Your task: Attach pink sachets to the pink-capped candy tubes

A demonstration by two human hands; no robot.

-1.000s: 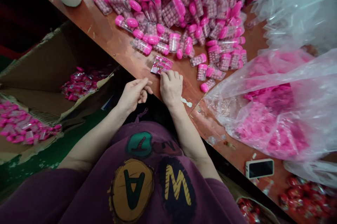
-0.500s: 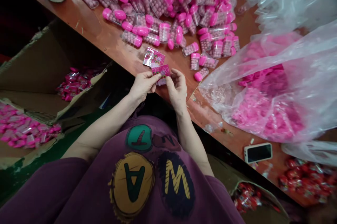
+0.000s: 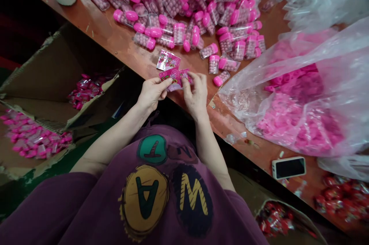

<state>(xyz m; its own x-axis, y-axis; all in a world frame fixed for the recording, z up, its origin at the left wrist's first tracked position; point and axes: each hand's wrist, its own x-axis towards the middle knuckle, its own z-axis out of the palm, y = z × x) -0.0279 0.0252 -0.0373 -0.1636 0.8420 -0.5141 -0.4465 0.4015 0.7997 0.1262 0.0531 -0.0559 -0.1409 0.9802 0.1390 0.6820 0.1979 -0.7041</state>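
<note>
My left hand (image 3: 152, 94) pinches a flat pink printed wrapper (image 3: 173, 77) between thumb and fingers at the table's front edge. Another such pink wrapper (image 3: 184, 73) is gripped by the thumb and fingertips of my right hand (image 3: 196, 95), its edge close against the first one. Just beyond both hands, a shiny pile of the same wrappers (image 3: 170, 61) lies on the table. Clear jars with pink lids (image 3: 179, 33), filled with small pale pink balls, are heaped farther back. One jar (image 3: 221, 78) lies on its side to the right of my right hand.
A clear plastic bag of pink pieces (image 3: 302, 122) spreads over the right of the brown table (image 3: 227, 122). Near the edge lies a phone (image 3: 288, 168), with red wrapped items (image 3: 343, 199) beyond. Cardboard boxes (image 3: 37, 72) stand at lower left, holding pink packed items.
My hands have moved slightly apart. One wrapper between them now shows as two, one in each hand. The jars and the bag stay in place while the view shifts a little.
</note>
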